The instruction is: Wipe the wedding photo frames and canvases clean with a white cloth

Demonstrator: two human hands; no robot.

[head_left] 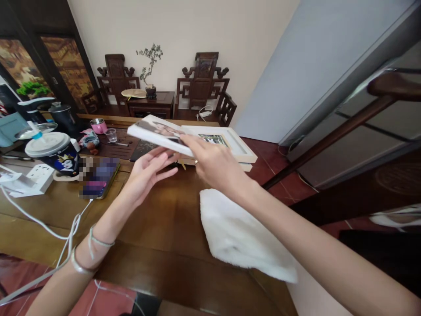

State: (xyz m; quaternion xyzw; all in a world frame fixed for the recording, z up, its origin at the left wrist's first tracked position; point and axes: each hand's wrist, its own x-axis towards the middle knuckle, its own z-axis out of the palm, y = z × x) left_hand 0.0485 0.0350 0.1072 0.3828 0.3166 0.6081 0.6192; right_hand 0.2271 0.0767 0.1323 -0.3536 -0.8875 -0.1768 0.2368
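A white-edged photo panel, its picture side facing up, is held tilted above the table. My right hand grips its near right edge, thumb side toward the picture. Just below the panel's near edge, my left hand is turned palm up with fingers spread; whether its fingertips touch the underside I cannot tell. Behind my right hand lies a white picture frame with a small picture inside, stacked on something flat. A fluffy white cloth rests on the table beneath my right forearm.
On the wooden table, a phone is plugged into a white cable. A large lidded cup, a power strip, a pink cup and a clear cup stand left. Dark wooden chairs line the wall.
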